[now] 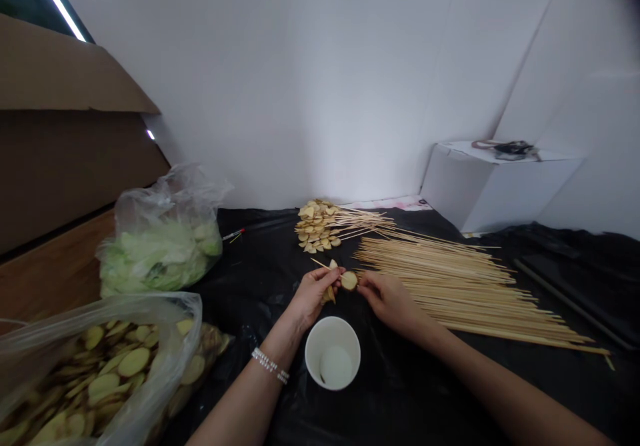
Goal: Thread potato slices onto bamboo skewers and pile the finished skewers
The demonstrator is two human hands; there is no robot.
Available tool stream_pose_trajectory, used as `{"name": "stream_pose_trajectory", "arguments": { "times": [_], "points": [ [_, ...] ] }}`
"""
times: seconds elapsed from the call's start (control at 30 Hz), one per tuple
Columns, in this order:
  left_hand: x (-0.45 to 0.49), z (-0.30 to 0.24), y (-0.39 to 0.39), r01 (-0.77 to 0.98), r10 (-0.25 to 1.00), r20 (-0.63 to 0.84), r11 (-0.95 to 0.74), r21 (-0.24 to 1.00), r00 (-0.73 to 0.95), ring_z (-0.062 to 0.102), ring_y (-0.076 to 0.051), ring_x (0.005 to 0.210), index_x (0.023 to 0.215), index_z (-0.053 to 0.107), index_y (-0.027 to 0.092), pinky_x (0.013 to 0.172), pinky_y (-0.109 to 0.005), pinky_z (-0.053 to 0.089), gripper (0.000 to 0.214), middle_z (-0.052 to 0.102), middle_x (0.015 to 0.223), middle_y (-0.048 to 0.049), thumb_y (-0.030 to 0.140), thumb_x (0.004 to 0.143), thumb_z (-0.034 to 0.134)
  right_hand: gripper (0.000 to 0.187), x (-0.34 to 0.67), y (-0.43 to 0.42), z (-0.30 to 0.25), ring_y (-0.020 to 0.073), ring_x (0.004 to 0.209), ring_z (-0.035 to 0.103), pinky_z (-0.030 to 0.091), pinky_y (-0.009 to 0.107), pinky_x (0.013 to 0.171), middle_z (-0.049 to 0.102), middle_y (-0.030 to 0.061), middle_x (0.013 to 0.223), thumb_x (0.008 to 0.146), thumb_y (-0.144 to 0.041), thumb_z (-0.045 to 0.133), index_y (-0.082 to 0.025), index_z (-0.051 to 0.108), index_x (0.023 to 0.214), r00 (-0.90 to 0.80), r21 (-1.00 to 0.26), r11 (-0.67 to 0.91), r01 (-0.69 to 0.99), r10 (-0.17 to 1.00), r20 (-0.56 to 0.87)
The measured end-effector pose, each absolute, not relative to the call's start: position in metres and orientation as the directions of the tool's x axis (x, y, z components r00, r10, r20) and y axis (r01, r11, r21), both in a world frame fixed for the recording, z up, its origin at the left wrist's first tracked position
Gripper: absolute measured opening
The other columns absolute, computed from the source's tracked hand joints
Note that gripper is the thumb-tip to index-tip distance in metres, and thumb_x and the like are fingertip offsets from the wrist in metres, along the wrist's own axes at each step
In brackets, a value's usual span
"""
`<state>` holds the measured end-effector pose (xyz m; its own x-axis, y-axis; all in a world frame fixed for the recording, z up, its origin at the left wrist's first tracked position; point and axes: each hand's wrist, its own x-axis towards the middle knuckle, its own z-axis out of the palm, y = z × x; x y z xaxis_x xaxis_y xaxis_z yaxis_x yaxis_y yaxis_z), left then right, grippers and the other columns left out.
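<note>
My left hand (315, 293) is closed around a thin wooden skewer (320, 263) with potato slices on it, the point sticking up to the left. My right hand (385, 297) pinches a round potato slice (349, 281) right beside the left fingers, at the skewer. Both hands hover over the black sheet (260, 279) just beyond a white paper cup (333, 353). A beaded bracelet (270, 365) circles my left wrist.
A large heap of bare skewers (465, 286) lies to the right. Finished potato skewers (325, 227) are piled at the back. A clear bag of potato slices (100, 373) and a bag of green leaves (160, 246) sit left. A white box (490, 186) stands far right.
</note>
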<state>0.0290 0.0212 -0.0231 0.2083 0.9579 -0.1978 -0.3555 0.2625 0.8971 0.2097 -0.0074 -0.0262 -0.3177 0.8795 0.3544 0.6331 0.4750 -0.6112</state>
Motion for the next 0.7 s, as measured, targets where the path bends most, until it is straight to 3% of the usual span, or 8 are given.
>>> {"name": "stream_pose_trajectory", "arguments": {
  "times": [0.7],
  "points": [
    [0.0257, -0.0274, 0.0261, -0.404, 0.946, -0.236, 0.309, 0.861, 0.222, 0.057, -0.006, 0.056, 0.084, 0.073, 0.008, 0.055, -0.014, 0.046, 0.030, 0.067, 0.070, -0.0059, 0.028, 0.063, 0.079, 0.014, 0.2097, -0.0088, -0.0274, 0.0128, 0.063, 0.053, 0.034, 0.024, 0.060, 0.060, 0.0000, 0.069, 0.087, -0.021, 0.047, -0.019, 0.054, 0.074, -0.332, -0.603, 0.473, 0.642, 0.881, 0.337]
  ]
}}
